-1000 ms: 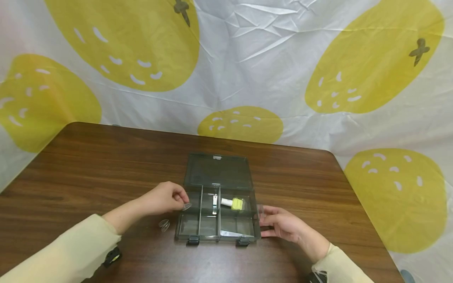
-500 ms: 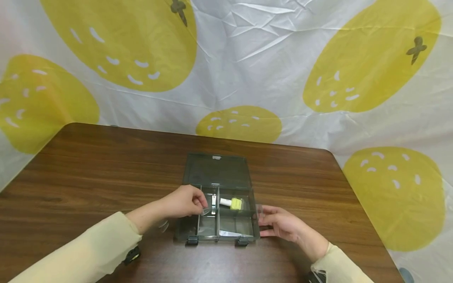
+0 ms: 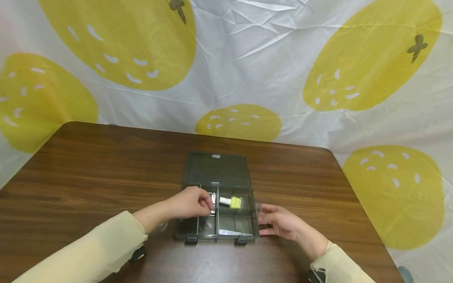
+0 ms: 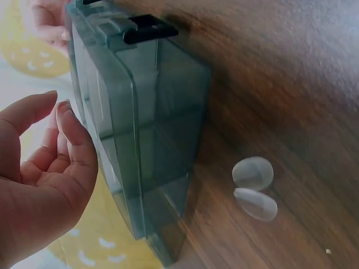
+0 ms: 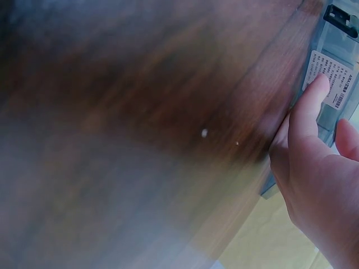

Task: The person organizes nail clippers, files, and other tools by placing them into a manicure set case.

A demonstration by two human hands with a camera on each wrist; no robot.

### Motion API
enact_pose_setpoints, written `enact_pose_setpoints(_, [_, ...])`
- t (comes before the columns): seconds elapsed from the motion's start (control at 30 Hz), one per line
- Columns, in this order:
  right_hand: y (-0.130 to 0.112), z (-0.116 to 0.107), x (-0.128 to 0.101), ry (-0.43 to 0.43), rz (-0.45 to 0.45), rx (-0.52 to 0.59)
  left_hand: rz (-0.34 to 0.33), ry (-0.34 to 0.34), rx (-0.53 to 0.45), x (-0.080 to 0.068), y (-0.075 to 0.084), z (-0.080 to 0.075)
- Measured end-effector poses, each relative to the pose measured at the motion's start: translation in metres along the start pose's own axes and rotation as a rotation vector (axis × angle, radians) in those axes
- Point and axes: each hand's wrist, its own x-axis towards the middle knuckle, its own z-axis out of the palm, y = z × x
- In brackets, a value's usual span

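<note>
A dark see-through compartment box lies open on the wooden table, its lid folded back. My left hand hovers over its left and middle compartments, thumb and forefinger tips together as in a pinch on a small clear piece that barely shows. My right hand rests with straight fingers against the box's right wall. Inside lie a metal clipper and a white-and-yellow item. Two clear oval pieces lie on the table left of the box.
A white cloth with large yellow fruit shapes hangs behind the table. The table's rounded back right corner is close to the cloth. Bare wood stretches to the left and behind the box.
My left hand has carried the clear piece from the table left of the box to over the box's inner compartments. The right hand has stayed against the box's side.
</note>
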Motion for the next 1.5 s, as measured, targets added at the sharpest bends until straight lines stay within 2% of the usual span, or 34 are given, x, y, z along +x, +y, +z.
enact_pose_setpoints(0.23, [-0.001, 0.001, 0.0, -0.012, 0.002, 0.001, -0.042, 0.015, -0.049, -0.009, -0.005, -0.012])
enact_pose_setpoints(0.87, [-0.002, 0.001, -0.001, -0.003, 0.005, 0.006, -0.108, 0.113, -0.082, -0.05, -0.053, -0.037])
enact_pose_setpoints(1.07, [-0.003, 0.001, -0.001, 0.001, 0.011, 0.002, -0.134, 0.131, -0.084, -0.061, -0.068, -0.039])
enact_pose_setpoints(1.3, [-0.002, 0.001, 0.0, 0.007, 0.017, -0.009, -0.182, 0.118, -0.099, -0.073, -0.079, -0.036])
enact_pose_setpoints(1.5, [-0.002, 0.001, -0.001, 0.009, 0.016, -0.004, -0.168, 0.134, -0.059, -0.077, -0.083, -0.032])
